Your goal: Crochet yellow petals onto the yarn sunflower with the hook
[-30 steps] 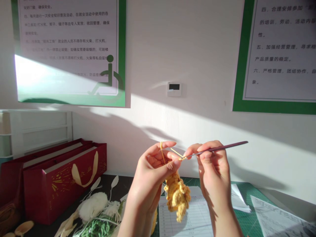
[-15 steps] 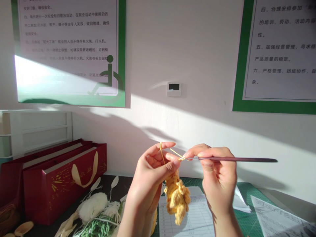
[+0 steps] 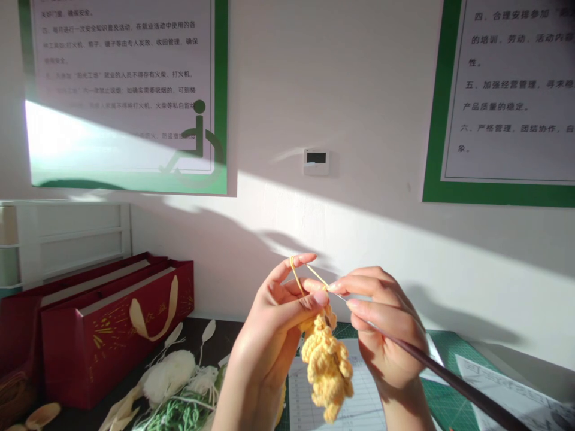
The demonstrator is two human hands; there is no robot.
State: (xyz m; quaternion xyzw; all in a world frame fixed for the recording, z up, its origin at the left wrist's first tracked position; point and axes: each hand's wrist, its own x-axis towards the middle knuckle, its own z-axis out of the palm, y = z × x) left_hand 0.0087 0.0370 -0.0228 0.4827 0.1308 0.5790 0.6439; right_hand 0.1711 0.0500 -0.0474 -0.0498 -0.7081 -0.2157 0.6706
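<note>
My left hand (image 3: 281, 317) pinches the top of a yellow crochet piece (image 3: 327, 365), which hangs in ruffled curls below the thumb. Yellow yarn (image 3: 296, 274) loops round the raised left index finger and runs across to the hook's tip. In my right hand (image 3: 389, 323) is a crochet hook (image 3: 449, 371) with a thin metal shaft and a dark handle that slants down to the lower right. Its tip meets the yarn at the top of the piece, beside the left thumb. The exact stitch there is too small to make out.
Printed sheets (image 3: 354, 395) lie on a green cutting mat (image 3: 442, 341) below my hands. Left of them are a white yarn ball (image 3: 168, 377) and green yarn (image 3: 175, 416). Red gift bags (image 3: 121, 335) stand further left. Behind is a wall with a small white panel (image 3: 316, 162).
The hook has swung from nearly level to slanting, its handle end now low at the right. My right wrist has turned with it. The crochet piece hangs slightly lower and has twisted.
</note>
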